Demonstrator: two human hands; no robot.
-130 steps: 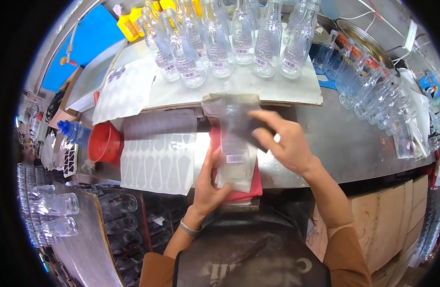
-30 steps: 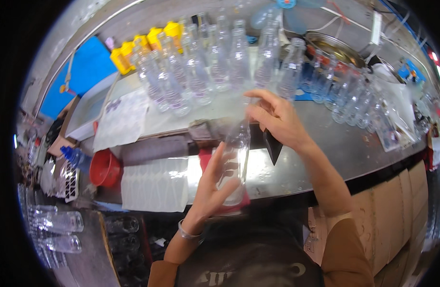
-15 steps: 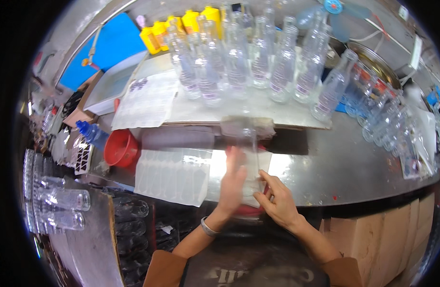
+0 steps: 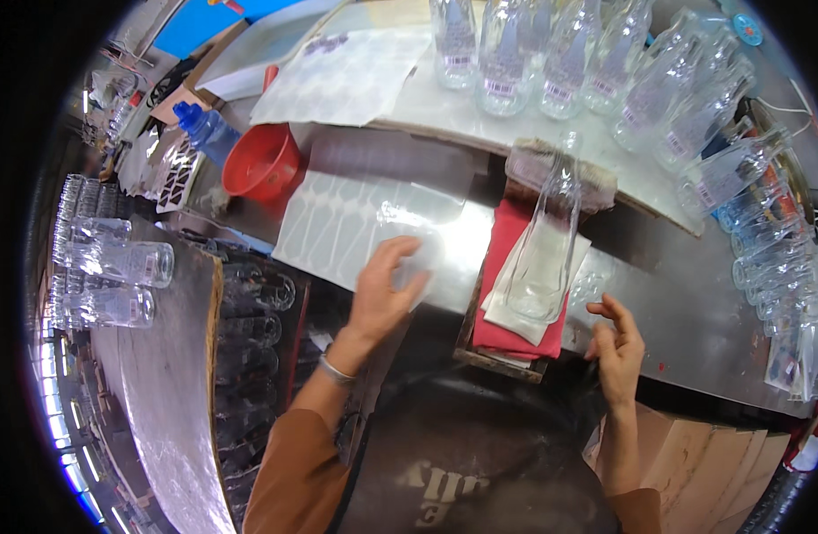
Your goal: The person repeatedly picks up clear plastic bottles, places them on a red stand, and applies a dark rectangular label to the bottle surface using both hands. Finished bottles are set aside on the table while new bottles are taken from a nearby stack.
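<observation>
Unlabelled clear bottle [image 4: 544, 258] lying on red cloth [image 4: 505, 267] at bench front edge; left hand [image 4: 384, 289] flat, fingers spread on label sheet [image 4: 356, 222]; right hand [image 4: 618, 347] open, empty; labelling seemingly pending.

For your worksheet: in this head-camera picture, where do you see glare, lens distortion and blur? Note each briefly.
Head view: glare whitens the metal counter beside the left hand; the fisheye bends the counter edges and leaves black corners; the clear bottle lying on the red cloth is sharp, while the rim bottles smear; the right hand looks slightly soft.
</observation>
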